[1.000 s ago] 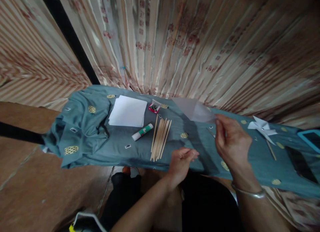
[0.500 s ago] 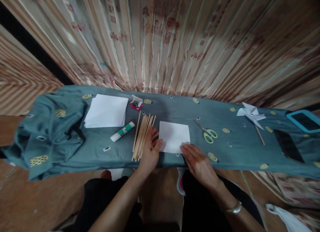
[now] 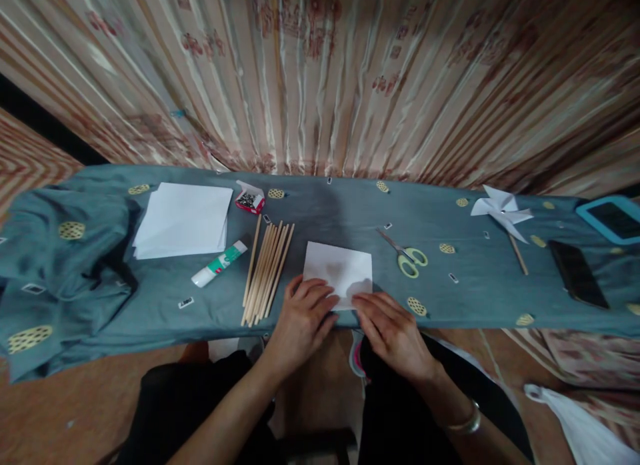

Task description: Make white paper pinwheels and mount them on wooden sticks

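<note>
A white square sheet of paper point(image 3: 341, 268) lies flat on the blue-grey cloth point(image 3: 330, 215) near the front edge. My left hand point(image 3: 304, 316) rests with its fingertips on the sheet's near left corner. On the near right edge of the sheet lie the fingers of my right hand point(image 3: 389, 326). Both hands press on the paper with fingers spread, and neither holds anything. A bundle of wooden sticks point(image 3: 265, 268) lies just left of my left hand. Green-handled scissors point(image 3: 406, 255) lie to the right of the sheet.
A stack of white paper point(image 3: 183, 218), a glue stick point(image 3: 219, 263) and a small red box of pins point(image 3: 249, 199) lie to the left. A white paper pinwheel point(image 3: 503, 213), a dark phone point(image 3: 577, 273) and a blue-framed tablet point(image 3: 611, 219) lie at the right. A striped curtain hangs behind.
One second ago my right hand held the sheet up in the air. It now lies flat on the cloth, and both hands have come onto its near edge.
</note>
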`<move>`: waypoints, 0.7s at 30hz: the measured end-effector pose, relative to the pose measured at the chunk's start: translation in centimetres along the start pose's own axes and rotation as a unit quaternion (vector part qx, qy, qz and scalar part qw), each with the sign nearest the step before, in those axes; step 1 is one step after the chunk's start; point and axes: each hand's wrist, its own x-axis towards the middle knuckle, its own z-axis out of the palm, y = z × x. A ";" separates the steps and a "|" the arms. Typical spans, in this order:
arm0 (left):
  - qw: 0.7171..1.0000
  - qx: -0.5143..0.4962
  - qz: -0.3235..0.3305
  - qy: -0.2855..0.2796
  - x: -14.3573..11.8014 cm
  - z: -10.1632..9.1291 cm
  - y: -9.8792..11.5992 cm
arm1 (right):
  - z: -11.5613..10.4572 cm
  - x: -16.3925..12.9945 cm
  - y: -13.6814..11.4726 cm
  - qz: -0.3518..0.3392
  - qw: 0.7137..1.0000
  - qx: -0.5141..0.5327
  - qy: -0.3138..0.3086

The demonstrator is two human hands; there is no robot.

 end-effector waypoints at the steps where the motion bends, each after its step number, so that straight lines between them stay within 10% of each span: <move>1: 1.000 0.000 -0.005 0.007 -0.1 0.0 -0.1 | -0.2 0.2 -0.2 0.010 1.000 0.019 0.001; 9: 0.986 -0.109 -0.105 0.062 -0.5 -0.3 -1.3 | -1.4 2.0 2.4 0.201 0.967 0.154 -0.013; 21: 0.971 -0.133 -0.191 0.057 -1.8 -0.5 -0.8 | 1.2 5.6 3.3 0.254 0.937 0.239 -0.007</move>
